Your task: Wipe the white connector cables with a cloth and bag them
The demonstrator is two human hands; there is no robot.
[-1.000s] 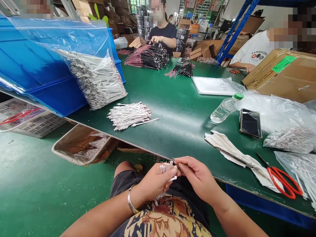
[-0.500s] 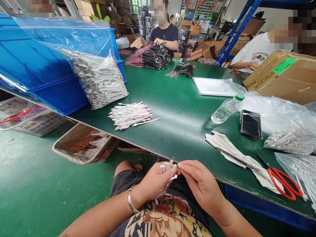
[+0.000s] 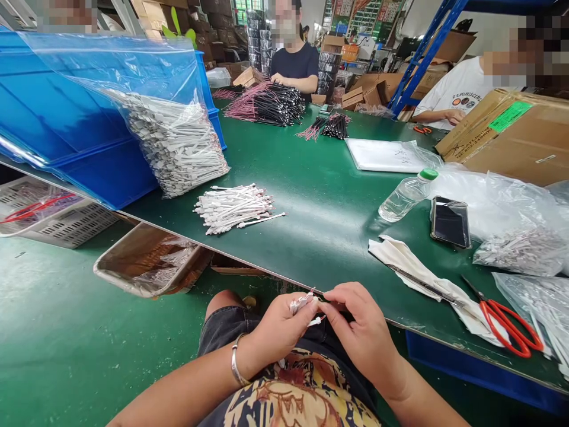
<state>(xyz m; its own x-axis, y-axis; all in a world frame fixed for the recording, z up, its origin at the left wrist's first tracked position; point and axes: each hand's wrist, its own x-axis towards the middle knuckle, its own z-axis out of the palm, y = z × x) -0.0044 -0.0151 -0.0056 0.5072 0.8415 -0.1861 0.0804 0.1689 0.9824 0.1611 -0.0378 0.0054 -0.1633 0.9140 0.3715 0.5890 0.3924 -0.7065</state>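
Observation:
My left hand (image 3: 282, 326), with a bangle at the wrist, is closed around a small bunch of white cable pieces (image 3: 300, 302) above my lap, by the table's front edge. The fingers of my right hand (image 3: 362, 323) are pinched together against the end of that bunch, near the left thumb; what lies between them is too small to make out. Beyond the hands, a pile of white cables (image 3: 233, 207) lies on the green table (image 3: 306, 237). Behind that pile a clear bag of white cables (image 3: 178, 142) leans on a blue bin (image 3: 89, 136).
Scissors (image 3: 511, 326), tweezers (image 3: 427, 286) on a white cloth (image 3: 413, 261), a phone (image 3: 450, 221) and a bottle (image 3: 402, 198) lie to the right. A carton (image 3: 507, 136) stands behind. Two people work across the table, one beside black-and-pink wires (image 3: 271, 104).
My right thumb and fingers have shifted slightly at the end of the bunch, and the left hand has turned a little around it. The view has moved very slightly.

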